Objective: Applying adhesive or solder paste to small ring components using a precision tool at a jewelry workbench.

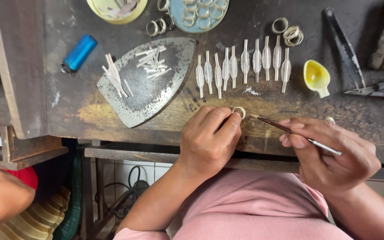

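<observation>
- Head view looks straight down on a dark, scarred wooden workbench with worn, paler patches near its front edge.
- Left hand rests knuckles-up at the bench edge, thumb and fingertips pinched closed on a small metal ring held against the wood just in front of the person.
- Right hand grips a thin brush the way a pen is held, fingers closed round its reddish shaft and bright metal ferrule; the pale tip lies just beside the ring, whether touching it I cannot tell.
- Beyond the hands stands a row of flat silvery leaf-shaped pieces, each with a narrow stem, laid side by side.
- A small yellow spouted dish, glossy, sits to the right of that row.
- Left of it lies a mottled grey iron-shaped metal plate carrying short pale metal strips.
- A blue lighter lies near the plate.
- More metal rings lie behind the row, and dark tweezers lie at the far right.
</observation>
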